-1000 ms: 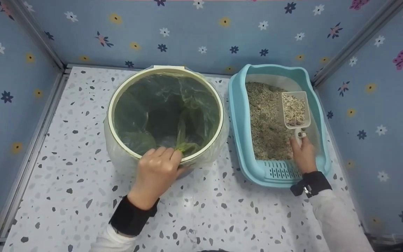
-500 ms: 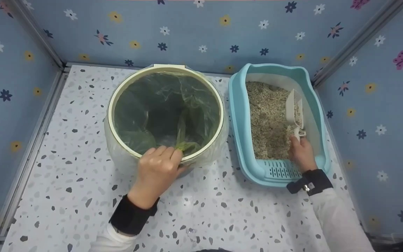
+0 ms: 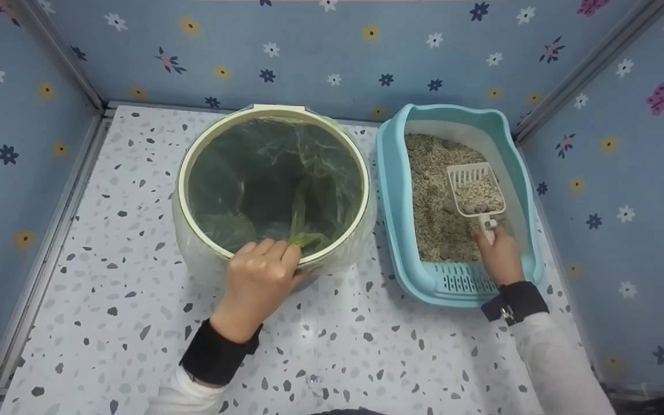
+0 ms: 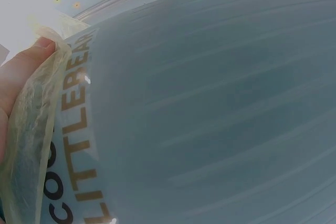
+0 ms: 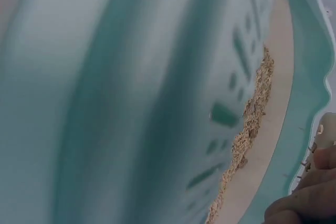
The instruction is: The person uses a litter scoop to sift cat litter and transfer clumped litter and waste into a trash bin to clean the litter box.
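My right hand [image 3: 500, 256] grips the handle of a white slotted litter scoop [image 3: 478, 189] over the teal litter box [image 3: 392, 230]. Pellet litter and a few darker clumps lie in the scoop. Brown-grey litter [image 3: 438, 202] covers the bottom of the box. On the left, my left hand [image 3: 263, 274] grips the front rim of a round trash bin [image 3: 184, 190], fingers over the rim. A greenish see-through bag [image 3: 225, 230] lines the bin; in the left wrist view the thumb [image 4: 31, 59] presses the folded-over bag edge [image 4: 55, 77] against the bin's lettered outside wall [image 4: 210, 103].
The bin and the box stand side by side on a speckled floor [image 3: 332, 346]. A blue flowered wall [image 3: 303, 52] rises close behind both, with more panels left and right. The box's front step has a slotted grate [image 3: 464, 279].
The right hand has tilted the scoop on its side, then turned it level again, a little lower and to the left; it holds less litter now. The left hand has stayed on the bin rim.
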Demonstrator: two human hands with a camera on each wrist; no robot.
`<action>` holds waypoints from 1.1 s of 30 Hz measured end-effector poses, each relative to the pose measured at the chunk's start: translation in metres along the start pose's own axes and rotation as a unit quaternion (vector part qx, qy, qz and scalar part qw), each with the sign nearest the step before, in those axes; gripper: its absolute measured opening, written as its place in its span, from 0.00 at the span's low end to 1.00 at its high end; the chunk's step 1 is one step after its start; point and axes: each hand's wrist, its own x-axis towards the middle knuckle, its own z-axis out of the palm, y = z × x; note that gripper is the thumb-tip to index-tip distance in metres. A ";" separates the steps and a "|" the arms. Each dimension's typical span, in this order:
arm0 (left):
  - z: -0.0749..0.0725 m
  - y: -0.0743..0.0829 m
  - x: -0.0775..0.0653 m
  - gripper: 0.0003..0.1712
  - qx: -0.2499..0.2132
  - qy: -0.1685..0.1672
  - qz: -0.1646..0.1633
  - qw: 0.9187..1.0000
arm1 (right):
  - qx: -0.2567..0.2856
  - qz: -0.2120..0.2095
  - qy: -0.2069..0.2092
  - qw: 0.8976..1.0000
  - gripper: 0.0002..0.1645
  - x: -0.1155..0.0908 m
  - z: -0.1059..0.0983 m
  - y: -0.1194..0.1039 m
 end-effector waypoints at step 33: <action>-0.002 0.001 0.002 0.23 0.002 -0.008 -0.008 1.000 | 0.279 0.066 -0.233 0.929 0.20 -0.001 -0.027 -0.004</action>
